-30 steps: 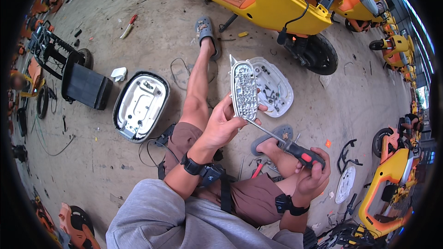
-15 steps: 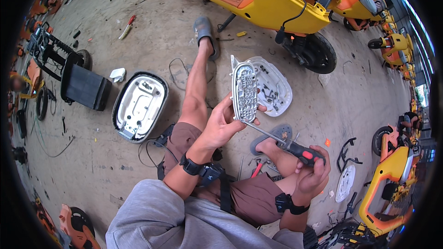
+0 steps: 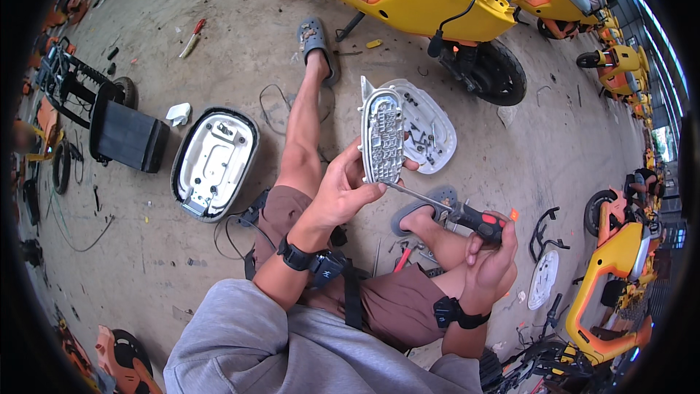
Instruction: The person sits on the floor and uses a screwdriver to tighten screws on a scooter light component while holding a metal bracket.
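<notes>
My left hand (image 3: 344, 188) is closed round the lower part of a silver, oval ribbed metal housing (image 3: 383, 135), which stands nearly upright with a thin tab at its top. In my right hand (image 3: 492, 259) is a screwdriver (image 3: 475, 222) with a black and red handle. Its shaft slants up to the left, and the tip is at the bottom edge of the housing, by my left thumb. Whether the tip sits in a screw or slot is too small to tell. Behind the housing, a white tray (image 3: 442, 120) holding screws and small parts is partly hidden.
A white and black oval shell (image 3: 216, 164) lies on the floor to the left, near a black box (image 3: 130, 138). Ahead stands a yellow scooter (image 3: 437, 4). Red-handled tools (image 3: 402, 257) lie between my legs. At right are a black bracket (image 3: 543, 233) and white panel (image 3: 543, 279).
The view has shifted slightly. The screwdriver stays against the housing's lower edge, and my right fingers have loosened and turned a little on its handle.
</notes>
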